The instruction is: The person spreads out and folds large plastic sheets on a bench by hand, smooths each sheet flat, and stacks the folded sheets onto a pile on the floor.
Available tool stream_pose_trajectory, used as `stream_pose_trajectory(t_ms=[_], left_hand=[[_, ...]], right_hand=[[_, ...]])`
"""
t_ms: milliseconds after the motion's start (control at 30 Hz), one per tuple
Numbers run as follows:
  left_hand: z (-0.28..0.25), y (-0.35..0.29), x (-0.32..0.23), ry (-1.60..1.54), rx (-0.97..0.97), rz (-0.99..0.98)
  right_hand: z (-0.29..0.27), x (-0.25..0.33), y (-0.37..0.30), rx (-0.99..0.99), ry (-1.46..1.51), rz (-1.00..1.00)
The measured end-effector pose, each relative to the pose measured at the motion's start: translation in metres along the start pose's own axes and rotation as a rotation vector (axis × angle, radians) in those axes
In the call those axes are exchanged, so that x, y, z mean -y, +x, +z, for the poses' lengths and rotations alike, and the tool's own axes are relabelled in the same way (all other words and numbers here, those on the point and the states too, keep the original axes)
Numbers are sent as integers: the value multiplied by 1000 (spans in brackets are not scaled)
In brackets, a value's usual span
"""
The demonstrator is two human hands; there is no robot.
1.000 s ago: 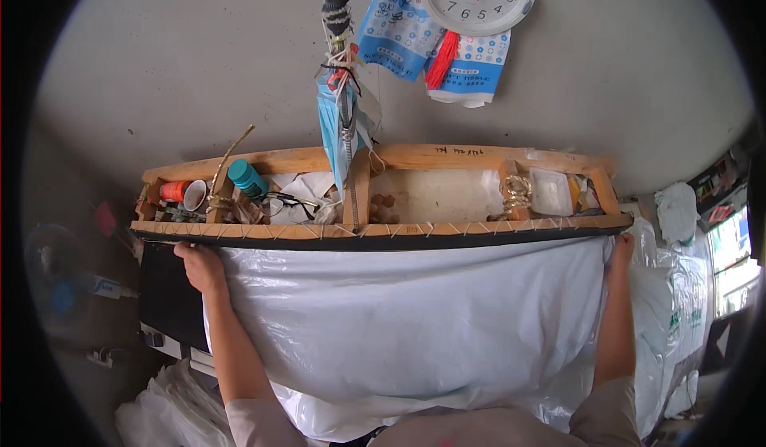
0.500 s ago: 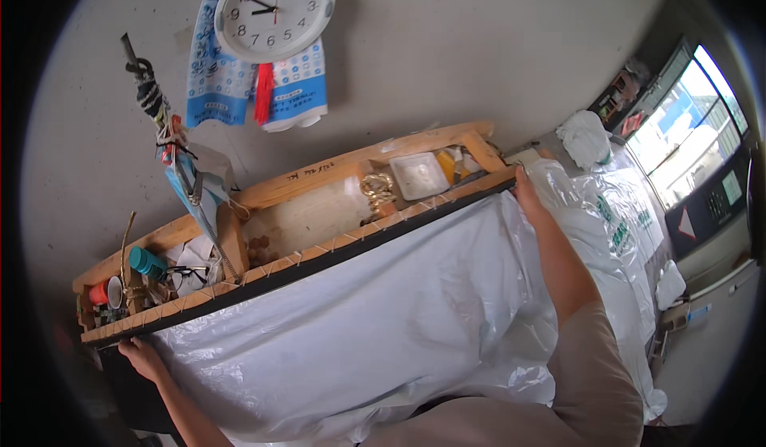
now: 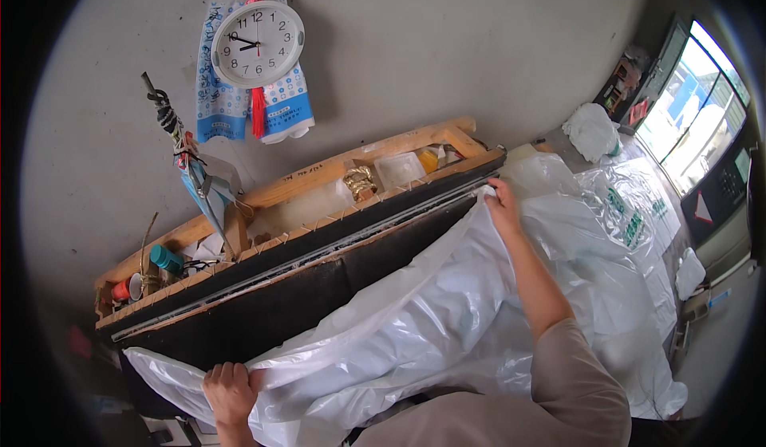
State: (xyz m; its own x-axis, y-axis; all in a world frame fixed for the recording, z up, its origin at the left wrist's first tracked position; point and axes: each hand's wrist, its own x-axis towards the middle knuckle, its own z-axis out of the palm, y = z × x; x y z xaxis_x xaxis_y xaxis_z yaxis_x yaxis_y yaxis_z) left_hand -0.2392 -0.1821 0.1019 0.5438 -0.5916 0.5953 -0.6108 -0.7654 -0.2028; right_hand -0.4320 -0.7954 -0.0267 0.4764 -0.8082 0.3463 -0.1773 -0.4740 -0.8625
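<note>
White sheet [image 3: 415,319] diagonal, right end higher

sheet [image 3: 415,311]: wht | panel [image 3: 275,313]: blk | frame [image 3: 271,191]: tan, wht zigzags | btl [image 3: 165,258]: teal

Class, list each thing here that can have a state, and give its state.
Left hand: closed on the sheet's edge.
Right hand: closed on the sheet's edge, farther right.
White plastic sheet: wrinkled, edge sagging between the hands.
Dark panel: bare above that edge.
Turquoise bottle: tilted.
Clock: hanging.
</note>
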Motion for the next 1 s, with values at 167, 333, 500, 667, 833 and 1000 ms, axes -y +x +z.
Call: stream_pose_trajectory(t_ms=[167,333,500,667,833,1000], left_hand=[[15,-100,102,99,401,-724],[11,12,-96,-647,315,-166],[36,28,-190,-1159,421,-609],[57,-47,23,-248,132,-729],[56,-69,61,-28,87,-842],[80,-65,66,-100,146,-888]], right_hand=[[63,140,-144,610,362,139],[99,192,-210,568,555,209],[53,211,-174,463,-279,-492],[-1,201,-219,617,-672,-713],[48,226,-229,613,158,-767],[137,228,-238,884,48,-1028]])
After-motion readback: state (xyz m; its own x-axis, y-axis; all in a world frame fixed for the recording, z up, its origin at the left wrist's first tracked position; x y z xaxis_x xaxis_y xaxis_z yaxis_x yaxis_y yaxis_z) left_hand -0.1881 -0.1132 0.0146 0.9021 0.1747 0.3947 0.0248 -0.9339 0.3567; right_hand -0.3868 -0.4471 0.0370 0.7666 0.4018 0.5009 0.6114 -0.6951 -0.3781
